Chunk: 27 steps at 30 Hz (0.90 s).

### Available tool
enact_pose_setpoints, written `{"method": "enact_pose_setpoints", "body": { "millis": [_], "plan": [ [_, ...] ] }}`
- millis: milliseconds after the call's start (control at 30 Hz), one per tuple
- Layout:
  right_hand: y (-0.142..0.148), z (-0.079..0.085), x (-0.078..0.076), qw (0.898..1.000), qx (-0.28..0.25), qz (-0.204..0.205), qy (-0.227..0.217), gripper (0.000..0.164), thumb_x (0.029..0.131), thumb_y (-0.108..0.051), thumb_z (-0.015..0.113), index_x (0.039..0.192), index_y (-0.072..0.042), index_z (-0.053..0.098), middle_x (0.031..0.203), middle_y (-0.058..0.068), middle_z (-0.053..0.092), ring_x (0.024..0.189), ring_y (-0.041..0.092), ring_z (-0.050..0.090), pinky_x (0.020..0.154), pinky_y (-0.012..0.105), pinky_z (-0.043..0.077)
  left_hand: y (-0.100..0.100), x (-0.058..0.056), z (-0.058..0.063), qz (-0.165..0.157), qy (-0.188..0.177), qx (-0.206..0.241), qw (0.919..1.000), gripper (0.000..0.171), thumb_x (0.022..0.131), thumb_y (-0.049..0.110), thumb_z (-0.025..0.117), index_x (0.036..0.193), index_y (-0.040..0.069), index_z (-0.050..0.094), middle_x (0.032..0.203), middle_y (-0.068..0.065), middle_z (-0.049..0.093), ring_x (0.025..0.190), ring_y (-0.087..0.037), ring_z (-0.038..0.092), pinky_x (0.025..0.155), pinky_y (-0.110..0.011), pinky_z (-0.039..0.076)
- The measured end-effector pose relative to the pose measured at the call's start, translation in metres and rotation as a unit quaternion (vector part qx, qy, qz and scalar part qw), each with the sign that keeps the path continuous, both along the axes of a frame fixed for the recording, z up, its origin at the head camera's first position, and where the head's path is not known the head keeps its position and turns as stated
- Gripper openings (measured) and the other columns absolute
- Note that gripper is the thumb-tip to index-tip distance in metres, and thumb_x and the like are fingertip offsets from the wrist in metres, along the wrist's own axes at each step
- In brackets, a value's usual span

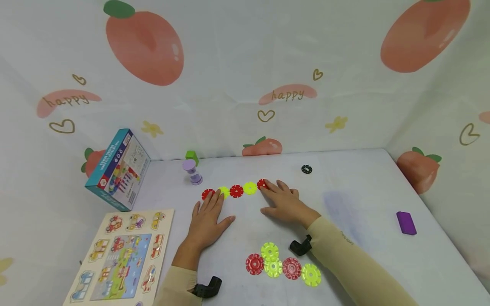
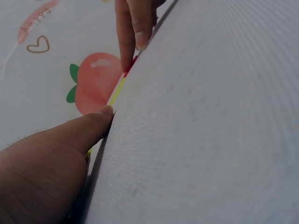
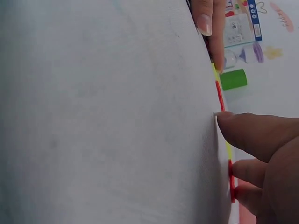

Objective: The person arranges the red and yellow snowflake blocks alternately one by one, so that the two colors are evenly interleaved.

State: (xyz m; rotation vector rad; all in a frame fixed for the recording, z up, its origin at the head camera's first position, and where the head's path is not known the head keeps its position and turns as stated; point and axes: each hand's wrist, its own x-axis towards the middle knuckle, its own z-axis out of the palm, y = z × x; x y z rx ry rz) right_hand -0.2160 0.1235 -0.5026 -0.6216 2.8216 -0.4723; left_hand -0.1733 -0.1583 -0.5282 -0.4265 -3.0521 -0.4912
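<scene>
Lays the left hand (image 1: 206, 223) flat over the left end of a row of notched discs (image 1: 232, 191), with fingers straight and thumb out wide. Grips nothing there, just touches the first yellow disc (image 1: 226, 191) and partly covers the red disc (image 1: 207, 194) at the end. Now across to the far end: sets the fingertips of the right hand (image 1: 285, 202) on the right-end red disc (image 1: 261, 183), with fingers extended and thumb apart, pinching nothing. Runs red, yellow, red, yellow, red along the line (tidy stuff!). Shows a second cluster of discs (image 1: 269, 270) between the beige sleeves (image 1: 352, 259), three yellow and two red. Finds a purple hourglass (image 1: 189, 165) and green block (image 1: 192, 156) behind the row, a box (image 1: 126, 174) and puzzle board (image 1: 148, 215) off left, a black chip (image 1: 306, 169) beyond the right hand.
</scene>
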Motion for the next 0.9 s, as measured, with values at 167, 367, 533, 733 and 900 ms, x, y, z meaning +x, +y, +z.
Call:
{"method": "enact_pose_setpoints", "body": {
  "millis": [167,367,533,733,900],
  "plan": [
    [0.000,0.000,0.001,1.000,-0.004,0.007,-0.001,0.078,0.086,-0.058,0.060,0.151,-0.030,0.030,0.159,-0.006,0.012,0.143,0.030,0.003,0.100,0.058,0.019,0.000,0.000,0.001,0.001,0.001,-0.008,1.0000,0.086,0.088,0.067,0.046,0.153,0.017,0.023,0.158,0.000,0.015,0.144,-0.022,0.004,0.110,-0.056,0.002],
    [0.002,-0.001,0.003,1.000,-0.006,0.008,0.006,0.078,0.085,-0.061,0.059,0.151,-0.030,0.031,0.159,-0.007,0.013,0.143,0.030,0.004,0.100,0.059,0.019,0.000,-0.001,-0.001,0.001,0.000,-0.007,1.0000,0.086,0.088,0.067,0.047,0.153,0.017,0.023,0.158,0.000,0.014,0.144,-0.021,0.003,0.110,-0.056,0.001],
    [0.003,-0.004,0.003,1.000,-0.002,0.008,0.009,0.080,0.084,-0.064,0.058,0.151,-0.031,0.030,0.159,-0.007,0.012,0.143,0.030,0.004,0.100,0.059,0.020,0.001,-0.001,-0.001,0.002,-0.002,-0.010,0.9999,0.086,0.087,0.067,0.046,0.153,0.018,0.023,0.159,0.000,0.014,0.144,-0.021,0.003,0.110,-0.056,0.001],
    [0.005,-0.003,0.002,0.999,-0.043,0.006,0.005,0.085,0.082,-0.066,0.058,0.152,-0.031,0.026,0.159,-0.005,0.010,0.143,0.029,0.008,0.100,0.061,0.019,0.001,0.000,0.001,0.002,-0.002,-0.008,1.0000,0.085,0.088,0.067,0.047,0.153,0.017,0.023,0.158,-0.001,0.016,0.144,-0.022,0.004,0.110,-0.057,0.002],
    [0.016,0.002,0.014,0.982,-0.186,-0.032,-0.007,0.076,0.085,-0.053,0.066,0.148,-0.021,0.038,0.153,0.001,0.030,0.136,0.024,0.028,0.102,0.061,0.026,0.001,0.000,0.000,0.000,-0.004,-0.008,1.0000,0.086,0.087,0.068,0.046,0.153,0.018,0.023,0.159,0.000,0.014,0.144,-0.022,0.003,0.110,-0.057,0.001]
  ]
}}
